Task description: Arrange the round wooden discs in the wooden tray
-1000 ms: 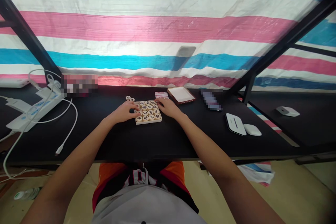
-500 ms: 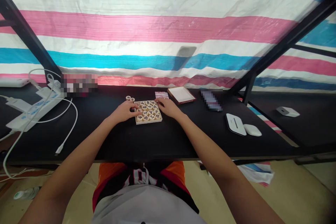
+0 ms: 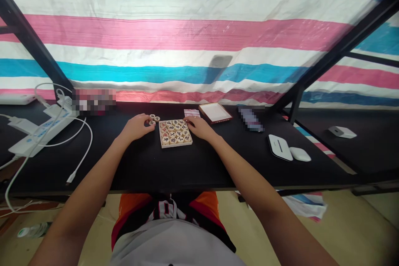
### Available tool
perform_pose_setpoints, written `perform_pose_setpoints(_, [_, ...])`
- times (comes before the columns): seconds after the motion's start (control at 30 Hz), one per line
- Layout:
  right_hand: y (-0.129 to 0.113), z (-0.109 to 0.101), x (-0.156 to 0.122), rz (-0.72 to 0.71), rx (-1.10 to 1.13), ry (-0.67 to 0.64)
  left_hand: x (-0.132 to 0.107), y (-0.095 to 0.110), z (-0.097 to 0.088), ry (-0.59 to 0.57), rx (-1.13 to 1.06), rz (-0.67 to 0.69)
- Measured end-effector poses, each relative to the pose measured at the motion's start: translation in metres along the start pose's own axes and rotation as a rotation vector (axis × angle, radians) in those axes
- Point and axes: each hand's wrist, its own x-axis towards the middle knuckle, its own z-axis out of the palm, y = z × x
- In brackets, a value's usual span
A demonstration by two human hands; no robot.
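A small wooden tray [image 3: 175, 144] filled with several round wooden chess pieces bearing black and red characters lies on the black table [image 3: 174, 166]. My left hand [image 3: 137, 125] lies left of the tray, fingers curled, its tips pinching one of the loose round pieces [image 3: 154, 118] beside the tray's far left corner. My right hand [image 3: 201, 128] rests against the tray's right edge, fingers bent, touching its far right corner.
A red-rimmed box lid [image 3: 215, 112] and a small pink packet [image 3: 191, 112] lie behind the tray. White power strips with cables [image 3: 40, 131] sit at the left. Two white devices [image 3: 288, 149] lie at the right. A striped tarp hangs behind.
My left hand has left the tray's left edge and moved back and left to the loose pieces. The right hand has stayed put.
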Motion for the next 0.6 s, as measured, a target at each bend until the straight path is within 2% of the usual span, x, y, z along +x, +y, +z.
perform_pose_setpoints(0.07, [0.0,0.0,0.0,-0.003,0.005,0.004,0.002,-0.006,-0.001,-0.077,0.027,-0.049])
perform_pose_setpoints(0.17, [0.002,0.001,0.0,-0.004,0.009,0.001,0.003,-0.01,0.002,-0.151,0.036,-0.042])
perform_pose_setpoints(0.43, [0.002,0.003,0.001,0.009,0.013,0.003,0.007,-0.012,0.012,-0.1,-0.009,-0.078])
perform_pose_setpoints(0.6, [0.001,0.003,0.001,0.0,0.009,0.007,0.009,-0.017,0.018,-0.102,0.088,0.017])
